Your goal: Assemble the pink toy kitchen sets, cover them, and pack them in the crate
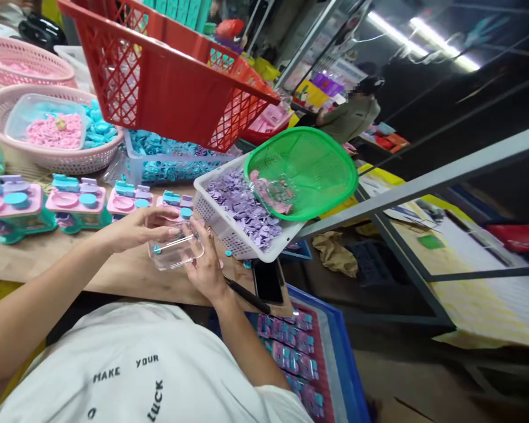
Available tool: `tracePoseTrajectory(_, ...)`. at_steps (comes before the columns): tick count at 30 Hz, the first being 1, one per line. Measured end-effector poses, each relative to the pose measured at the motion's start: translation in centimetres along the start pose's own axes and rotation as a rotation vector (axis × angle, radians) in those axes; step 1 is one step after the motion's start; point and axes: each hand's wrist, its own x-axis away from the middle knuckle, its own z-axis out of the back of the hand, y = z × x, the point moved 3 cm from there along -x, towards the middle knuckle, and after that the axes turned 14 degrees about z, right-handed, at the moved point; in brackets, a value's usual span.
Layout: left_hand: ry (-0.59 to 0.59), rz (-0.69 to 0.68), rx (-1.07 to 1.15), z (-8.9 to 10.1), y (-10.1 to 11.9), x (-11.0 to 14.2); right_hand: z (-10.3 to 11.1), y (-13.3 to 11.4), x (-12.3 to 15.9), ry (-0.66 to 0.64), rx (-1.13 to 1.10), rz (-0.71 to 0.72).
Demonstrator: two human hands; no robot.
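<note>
Between my two hands is a clear plastic box [174, 254], tilted above the wooden table. My left hand [134, 229] grips its upper left side, fingers bent over the rim. My right hand [207, 264] wraps round its right side, thumb and fingers against the plastic. Just behind the box stands a pink and teal toy piece [176, 202] with blue and purple parts on top. Similar toy assemblies [77, 200] line up to the left along the table. Small blue bits [247, 264] lie right of my right hand.
A red basket [158, 88] rises behind the row. On the right, a white basket [247, 217] of purple pieces bears a green basket [308, 170]. A phone [268, 282] and a black-handled tool [249, 296] lie near the edge. Below is a blue tray [348, 358]. A person [352, 117] is beyond.
</note>
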Motion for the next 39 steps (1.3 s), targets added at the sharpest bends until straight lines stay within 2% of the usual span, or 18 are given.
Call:
tracePoseTrajectory(3,0.036,-0.016,0.008,2.1,-2.8,2.8,-1.5,-0.5,0.9,-0.151,-0.071,0.069)
tracePoseTrajectory(7,0.261,0.035,0.011,4.9,-6.7,6.5,-4.7,-1.4,1.6,-0.36,-0.122,0.075)
tracePoseTrajectory(9,0.357,0.064,0.003,5.6,-8.4,7.2,-6.5,-1.8,1.5,-0.495,-0.121,0.064)
tracePoseTrajectory(11,0.401,0.069,-0.022,5.7,-9.8,7.1,-7.5,-1.8,1.3,-0.594,-0.092,0.013)
tracePoseTrajectory(13,0.434,0.043,-0.035,5.4,-10.8,6.7,-7.4,-1.2,1.3,-0.616,-0.027,-0.075)
tracePoseTrajectory(16,0.535,-0.039,-0.088,5.0,-11.5,6.6,-5.9,-0.4,1.3,-0.558,0.076,-0.163)
tracePoseTrajectory(18,0.712,-0.129,-0.231,5.6,-11.4,7.7,-5.0,-0.6,0.8,-0.511,0.069,-0.122)
tracePoseTrajectory(20,0.989,-0.21,-0.403,7.2,-11.0,9.7,-5.0,-1.6,-0.1,-0.496,-0.007,-0.008)
tracePoseTrajectory(22,1.259,-0.239,-0.526,9.8,-10.6,12.1,-5.8,-3.0,-1.4,-0.528,-0.089,0.129)
tracePoseTrajectory(24,1.398,-0.206,-0.603,12.9,-10.6,14.1,-7.1,-4.2,-2.7,-0.59,-0.118,0.218)
tracePoseTrajectory(25,1.403,-0.179,-0.638,14.5,-10.7,14.8,-7.7,-4.6,-3.3,-0.617,-0.11,0.229)
tracePoseTrajectory(27,1.308,-0.128,-0.702,17.0,-11.1,15.5,-8.4,-4.9,-4.4,-0.656,-0.052,0.182)
tracePoseTrajectory(29,1.205,-0.123,-0.744,18.4,-11.7,15.6,-8.4,-4.9,-5.3,-0.682,0.028,0.102)
tracePoseTrajectory(31,1.187,-0.127,-0.767,18.5,-12.3,15.6,-8.1,-5.0,-6.1,-0.692,0.033,0.093)
tracePoseTrajectory(34,1.281,-0.078,-0.75,17.2,-13.2,16.1,-7.7,-6.0,-7.2,-0.735,-0.13,0.231)
tracePoseTrajectory(37,1.354,-0.032,-0.684,16.2,-14.1,17.1,-7.7,-6.5,-7.9,-0.862,-0.177,0.279)
tracePoseTrajectory(39,1.354,-0.05,-0.641,16.6,-14.4,17.7,-7.7,-6.4,-8.3,-0.937,-0.16,0.259)
